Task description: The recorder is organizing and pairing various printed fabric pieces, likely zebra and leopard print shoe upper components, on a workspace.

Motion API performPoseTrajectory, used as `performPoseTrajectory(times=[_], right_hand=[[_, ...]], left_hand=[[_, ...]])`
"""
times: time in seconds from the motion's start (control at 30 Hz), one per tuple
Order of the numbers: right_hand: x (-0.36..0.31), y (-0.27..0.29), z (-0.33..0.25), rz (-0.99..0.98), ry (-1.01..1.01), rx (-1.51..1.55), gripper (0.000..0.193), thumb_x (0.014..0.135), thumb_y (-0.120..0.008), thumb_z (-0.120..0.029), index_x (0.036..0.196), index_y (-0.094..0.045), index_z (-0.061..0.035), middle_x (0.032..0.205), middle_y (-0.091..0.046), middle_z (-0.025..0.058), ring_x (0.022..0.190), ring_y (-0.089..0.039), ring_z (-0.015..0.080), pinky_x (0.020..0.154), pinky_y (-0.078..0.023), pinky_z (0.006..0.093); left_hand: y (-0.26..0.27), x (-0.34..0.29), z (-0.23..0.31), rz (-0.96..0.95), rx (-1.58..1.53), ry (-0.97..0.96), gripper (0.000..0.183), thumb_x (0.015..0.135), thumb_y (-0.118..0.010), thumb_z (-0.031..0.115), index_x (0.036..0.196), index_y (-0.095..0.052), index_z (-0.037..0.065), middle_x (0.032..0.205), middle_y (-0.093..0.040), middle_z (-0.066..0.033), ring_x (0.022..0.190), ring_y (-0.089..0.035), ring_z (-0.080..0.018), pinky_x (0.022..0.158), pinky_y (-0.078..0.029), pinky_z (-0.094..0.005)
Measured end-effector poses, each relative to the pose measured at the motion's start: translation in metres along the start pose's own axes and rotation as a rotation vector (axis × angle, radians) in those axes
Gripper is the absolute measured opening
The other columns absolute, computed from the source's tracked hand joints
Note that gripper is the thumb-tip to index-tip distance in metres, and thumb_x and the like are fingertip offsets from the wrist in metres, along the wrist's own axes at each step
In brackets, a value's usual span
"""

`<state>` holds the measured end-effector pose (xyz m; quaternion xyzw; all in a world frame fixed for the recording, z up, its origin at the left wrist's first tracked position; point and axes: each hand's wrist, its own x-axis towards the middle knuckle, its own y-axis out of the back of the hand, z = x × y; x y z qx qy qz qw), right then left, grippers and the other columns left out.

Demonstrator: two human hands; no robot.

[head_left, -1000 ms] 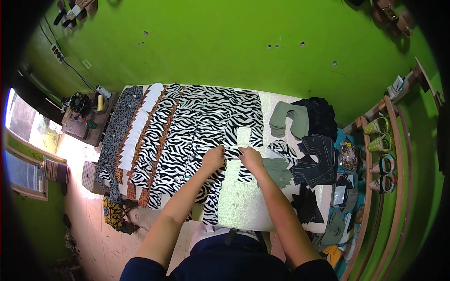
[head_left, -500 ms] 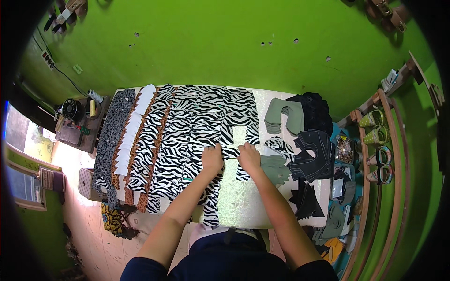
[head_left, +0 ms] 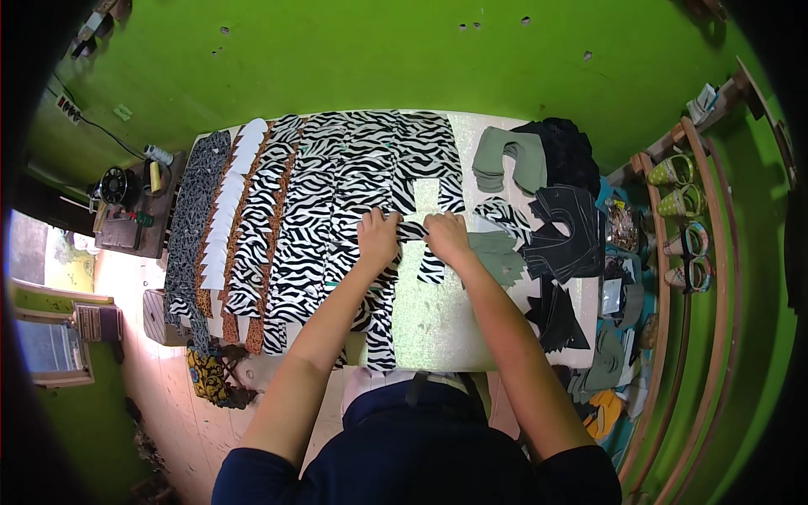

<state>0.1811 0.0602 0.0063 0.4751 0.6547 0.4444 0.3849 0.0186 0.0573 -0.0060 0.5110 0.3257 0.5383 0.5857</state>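
Over the middle of the table, a short zebra-print fabric strip (head_left: 411,231) spans the gap between my two hands. My left hand (head_left: 379,237) has its fingers curled on the strip's left end, above rows of zebra-print pieces (head_left: 362,172). The right end is under the bent fingers of my right hand (head_left: 447,236); the exact pinch is hidden. Another zebra-print piece (head_left: 431,268) shows just below the strip, on the pale tabletop (head_left: 429,328). Beside my right hand lie olive-green cut pieces (head_left: 495,257) and a small zebra-print stack (head_left: 502,215).
Grey patterned pieces (head_left: 195,227) and overlapping white pieces (head_left: 220,227) line the table's left. Toward the right are a grey-green U-shaped stack (head_left: 509,158) and black cut pieces (head_left: 564,227). A wooden rack (head_left: 661,252) holds sandals (head_left: 680,202). A sewing machine (head_left: 118,187) stands far left.
The whole view has tipped, so the table and hands sit higher in the picture. Both hands stay on the zebra-print strip, at about the same place over the table.
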Motion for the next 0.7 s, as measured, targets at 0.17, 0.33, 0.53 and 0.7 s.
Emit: performPoseTrajectory(times=[0.17,0.33,0.53,0.7], right_hand=[[-0.014,0.009,-0.005,-0.043,-0.029,0.244,0.013,0.077,-0.063,-0.014,0.085,-0.057,-0.0064,0.081,-0.061,0.0142,0.082,-0.058,0.0321,0.07,-0.045,0.0415],[-0.021,0.026,0.006,0.12,0.088,0.414,0.013,0.079,-0.062,-0.014,0.086,-0.055,-0.0049,0.07,-0.061,0.0164,0.066,-0.058,0.0364,0.057,-0.044,0.0413],[0.022,0.033,0.03,0.256,-0.072,0.618,0.026,0.077,-0.066,-0.019,0.099,-0.058,-0.009,0.075,-0.062,0.0202,0.07,-0.061,0.0333,0.061,-0.046,0.0381],[0.051,0.034,0.048,0.3,-0.218,0.586,0.032,0.077,-0.067,-0.015,0.107,-0.058,-0.0069,0.085,-0.064,0.0134,0.072,-0.059,0.0214,0.069,-0.046,0.0286]], left_hand=[[0.005,-0.009,-0.007,0.078,-0.081,-0.046,0.024,0.069,-0.059,0.007,0.092,-0.055,0.015,0.09,-0.049,-0.0063,0.088,-0.046,-0.0264,0.076,-0.036,-0.0372],[0.054,0.005,-0.008,-0.431,-0.566,0.219,0.022,0.076,-0.065,0.012,0.093,-0.053,0.004,0.076,-0.063,-0.015,0.069,-0.061,-0.0289,0.062,-0.046,-0.0361],[0.047,0.049,-0.002,-0.154,-0.659,0.229,0.029,0.077,-0.067,0.014,0.102,-0.056,0.004,0.081,-0.062,-0.0151,0.071,-0.059,-0.0249,0.068,-0.046,-0.0322],[0.027,0.079,0.004,-0.175,-0.609,0.322,0.056,0.077,-0.067,0.018,0.126,-0.041,0.01,0.096,-0.06,-0.0158,0.084,-0.058,-0.0279,0.077,-0.044,-0.0335]])
